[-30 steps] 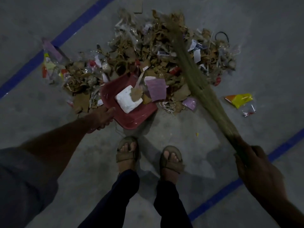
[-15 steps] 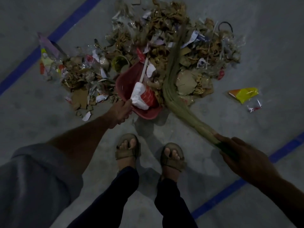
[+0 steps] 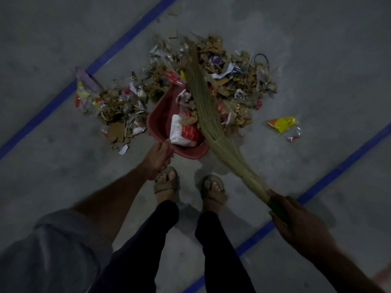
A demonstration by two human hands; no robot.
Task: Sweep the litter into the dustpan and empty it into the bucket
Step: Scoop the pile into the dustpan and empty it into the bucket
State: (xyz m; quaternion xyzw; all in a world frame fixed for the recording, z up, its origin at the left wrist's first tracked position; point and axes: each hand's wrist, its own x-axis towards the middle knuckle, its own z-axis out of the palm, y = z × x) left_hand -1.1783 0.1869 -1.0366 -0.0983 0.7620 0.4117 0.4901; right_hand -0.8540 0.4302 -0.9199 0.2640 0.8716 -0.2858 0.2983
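No words or numbers can be read here. The red and white wrapper (image 3: 186, 133) in the dustpan (image 3: 160, 121) has small white marks on it, but they are too blurry to make out.

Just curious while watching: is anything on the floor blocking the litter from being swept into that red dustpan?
Nothing visible does. The litter pile lies right against the dustpan mouth, and the broom rests across it.

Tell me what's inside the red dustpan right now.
The dustpan holds a white-and-red wrapper and brown scraps. The broom covers its right side, hiding anything there.
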